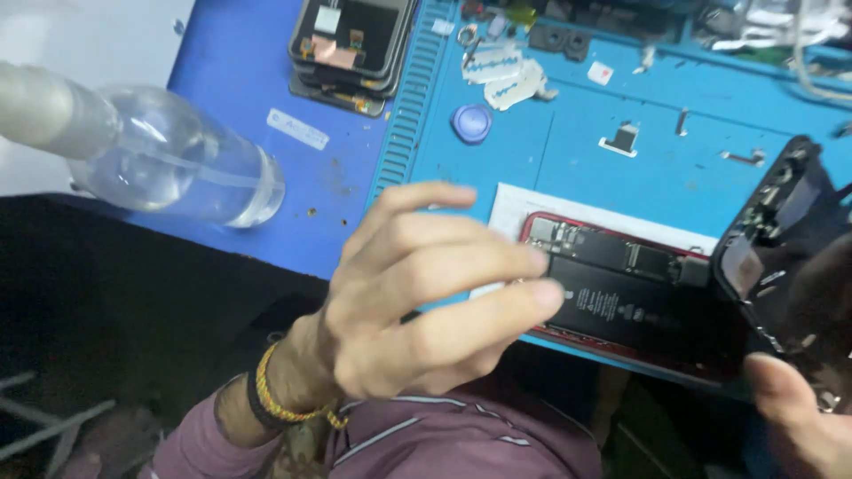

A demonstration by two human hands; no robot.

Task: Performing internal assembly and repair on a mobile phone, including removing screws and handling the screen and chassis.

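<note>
Red-framed opened phone (621, 293) lies on the blue mat (586, 160), its long axis running left to right. My left hand (417, 302) hovers at its left end, fingers extended, gripping nothing. My right hand (799, 417), near right, props the lifted black screen (781, 257) upright by its edge.
</note>
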